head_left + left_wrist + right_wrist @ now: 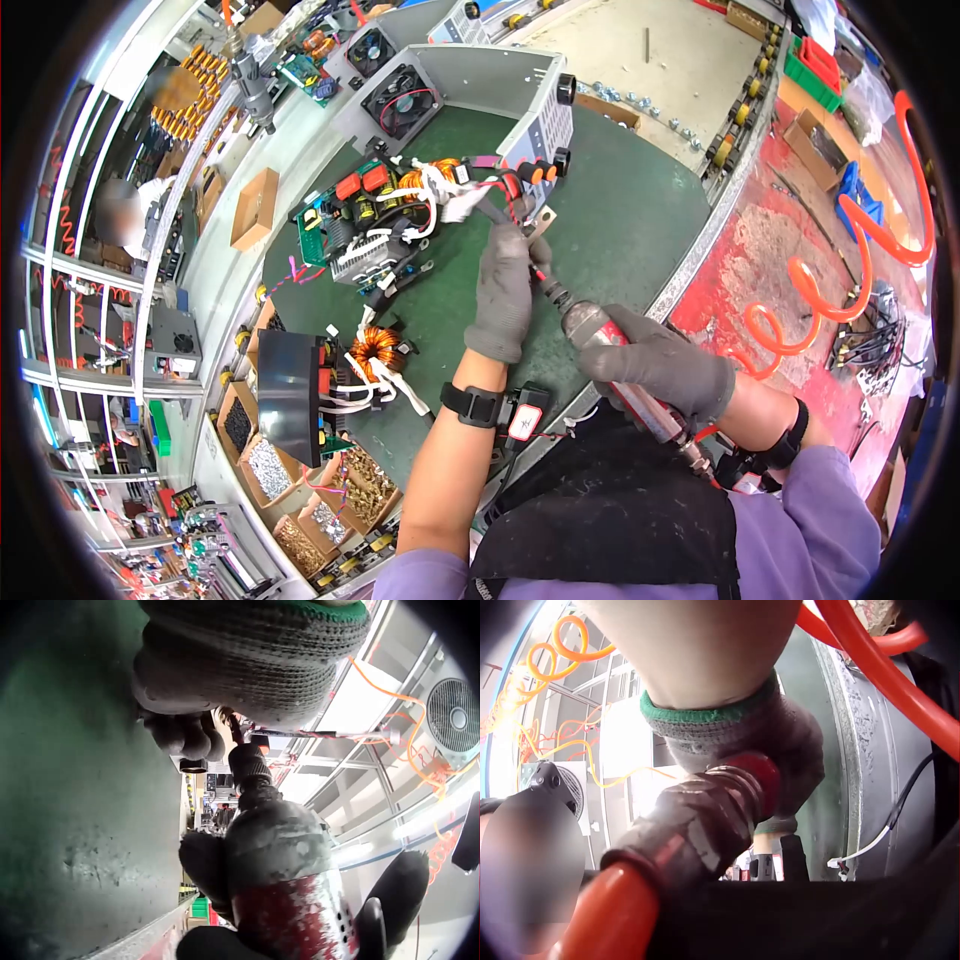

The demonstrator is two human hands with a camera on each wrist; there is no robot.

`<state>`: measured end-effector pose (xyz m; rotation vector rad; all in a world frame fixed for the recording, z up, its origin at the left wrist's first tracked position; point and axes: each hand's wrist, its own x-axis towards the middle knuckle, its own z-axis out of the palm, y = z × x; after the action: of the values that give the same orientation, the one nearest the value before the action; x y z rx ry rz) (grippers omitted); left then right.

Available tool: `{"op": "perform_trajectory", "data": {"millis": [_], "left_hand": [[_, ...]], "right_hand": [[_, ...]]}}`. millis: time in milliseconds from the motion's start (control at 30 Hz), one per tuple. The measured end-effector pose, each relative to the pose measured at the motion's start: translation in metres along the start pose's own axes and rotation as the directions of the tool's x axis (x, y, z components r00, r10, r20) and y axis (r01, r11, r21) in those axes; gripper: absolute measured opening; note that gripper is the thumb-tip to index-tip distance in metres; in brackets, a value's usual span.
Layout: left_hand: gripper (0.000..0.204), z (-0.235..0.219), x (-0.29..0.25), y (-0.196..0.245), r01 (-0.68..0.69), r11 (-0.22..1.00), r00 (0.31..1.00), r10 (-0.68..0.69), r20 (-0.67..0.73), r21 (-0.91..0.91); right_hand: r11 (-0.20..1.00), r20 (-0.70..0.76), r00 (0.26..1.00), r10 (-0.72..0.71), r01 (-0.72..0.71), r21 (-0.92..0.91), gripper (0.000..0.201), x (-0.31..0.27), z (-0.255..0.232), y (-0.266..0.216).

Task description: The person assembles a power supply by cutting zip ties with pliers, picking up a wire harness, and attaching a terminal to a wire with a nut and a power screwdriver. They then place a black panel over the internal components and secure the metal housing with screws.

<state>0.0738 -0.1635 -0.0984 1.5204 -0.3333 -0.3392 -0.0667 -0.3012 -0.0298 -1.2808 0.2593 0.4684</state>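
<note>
Both hands wear grey knit gloves. My right hand (pixel 665 365) grips a worn red and silver air screwdriver (pixel 590 325), its orange hose at the rear end. The driver's tip points at a small metal bracket (pixel 543 221) that my left hand (pixel 500 290) pinches among wires. In the left wrist view, the driver's chuck (pixel 250 766) reaches right up to the curled left fingers, which hide the bit's end. Ahead of the left hand lies a circuit board assembly (pixel 365 215) with copper coils and white wires, beside an open grey metal case (pixel 540 110) with a fan.
A loose copper coil (pixel 376 348) with white leads lies left of the left forearm, near a dark panel (pixel 290 398). Boxes of screws (pixel 268 468) line the lower left. Orange coiled hose (pixel 800 320) crosses the red bench at right. A metal rail (pixel 690 265) edges the green mat.
</note>
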Motion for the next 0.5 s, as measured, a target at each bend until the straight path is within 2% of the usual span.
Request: {"op": "perform_trajectory", "data": {"millis": [33,100,167,233,267,300,333,367,400,433,467,500], "left_hand": [[0.054,0.0,-0.004,0.005,-0.013,0.987,1.0,0.013,0.002,0.163],[0.053,-0.006,-0.001,-0.001,-0.009,0.977,1.0,0.004,0.023,0.213],[0.052,-0.009,-0.001,-0.002,-0.007,0.964,1.0,-0.001,0.03,0.264],[0.052,-0.012,-0.005,-0.001,-0.1,0.944,0.995,0.09,0.048,0.314],[0.052,-0.013,-0.002,-0.014,-0.092,0.943,0.996,0.091,0.018,0.319],[0.048,-0.016,0.005,-0.037,-0.238,0.826,0.951,0.305,-0.049,0.511],[0.043,-0.022,0.008,-0.049,-0.321,0.642,0.862,0.503,-0.066,0.696],[0.039,-0.026,0.005,-0.036,-0.206,0.804,0.958,0.281,-0.05,0.558],[0.034,-0.027,0.0,-0.021,-0.056,0.915,0.998,0.057,0.008,0.399],[0.03,-0.024,-0.005,-0.023,-0.19,0.89,0.979,0.202,0.015,0.414],[0.03,-0.026,-0.01,-0.02,-0.183,0.891,0.978,0.206,-0.012,0.416],[0.03,-0.028,-0.011,-0.015,-0.099,0.915,0.994,0.108,0.0,0.39]], "right_hand": [[0.999,0.009,1.0,0.026,-0.026,-0.02,0.055,-0.001,-0.001,0.0],[0.998,0.02,0.998,0.051,-0.05,-0.042,0.055,-0.002,-0.003,-0.003],[0.984,-0.022,0.99,0.141,-0.143,-0.103,0.053,-0.003,-0.003,-0.007],[0.992,-0.005,0.996,0.088,-0.088,-0.094,0.051,0.004,-0.004,0.004],[0.996,0.013,0.999,0.039,-0.037,-0.082,0.049,0.006,-0.005,0.008],[0.997,0.028,0.999,0.027,-0.024,-0.08,0.046,0.007,-0.005,0.01],[0.995,0.04,0.995,0.095,-0.095,-0.018,0.043,0.004,-0.004,0.008],[0.992,0.068,0.99,0.123,-0.122,-0.022,0.042,0.002,-0.002,0.005],[0.989,0.089,0.985,0.15,-0.148,-0.028,0.041,0.002,-0.002,0.002],[0.99,0.094,0.987,0.129,-0.122,-0.073,0.04,0.003,-0.001,0.004],[0.988,0.114,0.984,0.136,-0.126,-0.091,0.04,0.002,0.001,0.004],[0.984,0.085,0.987,0.133,-0.122,-0.133,0.045,-0.002,0.002,0.004]]}}
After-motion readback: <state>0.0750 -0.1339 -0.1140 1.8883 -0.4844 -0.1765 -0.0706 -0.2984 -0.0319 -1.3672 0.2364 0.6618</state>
